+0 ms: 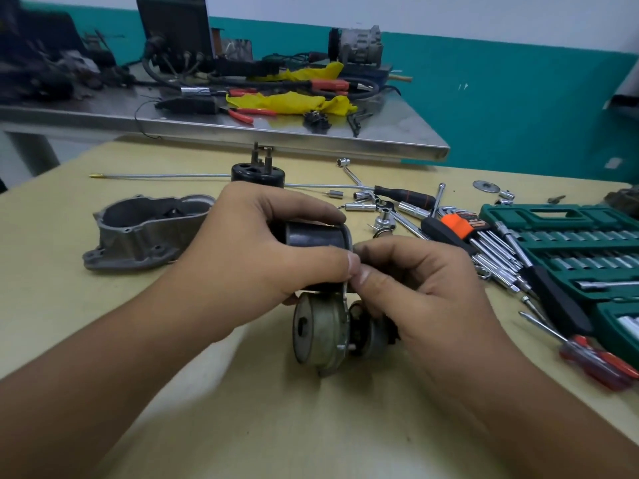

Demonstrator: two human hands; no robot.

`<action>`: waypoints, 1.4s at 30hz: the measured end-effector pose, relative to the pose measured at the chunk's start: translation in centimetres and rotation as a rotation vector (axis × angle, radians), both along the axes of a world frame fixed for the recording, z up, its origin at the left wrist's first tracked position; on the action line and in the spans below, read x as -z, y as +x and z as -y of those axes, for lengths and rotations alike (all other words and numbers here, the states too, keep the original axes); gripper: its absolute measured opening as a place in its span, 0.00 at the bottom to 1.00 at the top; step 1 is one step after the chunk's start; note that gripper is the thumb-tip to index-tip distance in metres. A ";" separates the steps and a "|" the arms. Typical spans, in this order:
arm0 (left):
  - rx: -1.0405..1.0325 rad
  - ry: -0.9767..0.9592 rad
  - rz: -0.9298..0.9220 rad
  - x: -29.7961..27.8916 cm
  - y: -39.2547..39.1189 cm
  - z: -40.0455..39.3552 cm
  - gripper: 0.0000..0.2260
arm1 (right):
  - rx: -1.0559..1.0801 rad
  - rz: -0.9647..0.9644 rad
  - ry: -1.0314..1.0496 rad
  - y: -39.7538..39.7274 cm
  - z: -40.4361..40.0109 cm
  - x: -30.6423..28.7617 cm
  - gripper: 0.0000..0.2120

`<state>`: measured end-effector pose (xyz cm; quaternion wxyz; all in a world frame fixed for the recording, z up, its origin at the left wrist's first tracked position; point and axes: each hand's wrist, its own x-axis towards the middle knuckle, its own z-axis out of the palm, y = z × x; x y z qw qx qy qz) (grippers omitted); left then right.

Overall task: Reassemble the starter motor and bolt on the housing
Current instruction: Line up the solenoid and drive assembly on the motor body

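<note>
Here both hands worked on the starter motor (pixel 321 326) above the table (pixel 69 305).
The left hand (pixel 256 257) gripped its dark cylinder (pixel 313 236); the right hand (pixel 428 288) pinched, perhaps, a small part at its edge. The housing (pixel 145 233) lay to the left.

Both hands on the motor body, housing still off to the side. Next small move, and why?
Probably seat the black cylinder squarely against the grey end piece before reaching for anything. The left hand grips the cylinder and the right hand pinches at its end, so the joint looks unsettled. The aluminium housing lies apart on the table, and the sockets are untouched.
</note>
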<state>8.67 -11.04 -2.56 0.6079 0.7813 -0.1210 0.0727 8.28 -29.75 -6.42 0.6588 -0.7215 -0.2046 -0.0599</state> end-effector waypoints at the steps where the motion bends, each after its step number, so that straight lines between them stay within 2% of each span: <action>1: -0.005 0.002 0.002 0.0 0.0 0.1 0.16 | -0.027 0.000 -0.017 0.3 0.3 -0.1 0.08; 3: -0.015 0.005 0.000 -0.1 -0.1 0.2 0.15 | -0.038 0.014 -0.015 0.6 0.5 -0.2 0.09; 8: 0.002 0.005 -0.004 0.0 -0.1 0.4 0.19 | 0.013 0.084 -0.028 0.7 0.5 0.2 0.04; 14: 0.213 0.063 -0.086 -0.4 -0.1 -0.3 0.26 | 0.005 0.174 -0.157 0.4 0.8 0.0 0.04; 20: 0.173 0.048 -0.084 -0.1 0.2 -0.6 0.25 | 0.071 0.303 -0.291 0.4 0.5 0.2 0.05; 26: 0.158 -0.026 -0.072 0.3 0.2 -0.2 0.26 | 0.016 0.142 -0.100 0.2 0.5 0.3 0.02; 30: 0.144 -0.054 -0.072 0.6 0.2 0.0 0.26 | -0.018 0.169 -0.164 0.4 0.8 -0.1 0.04; 34: 0.152 -0.088 -0.070 0.8 0.2 -0.1 0.25 | 0.080 0.284 -0.295 0.1 0.5 -0.1 0.06; 42: 0.148 -0.103 -0.056 1.2 0.3 0.2 0.25 | 0.181 0.202 -0.327 0.3 -0.2 0.1 0.11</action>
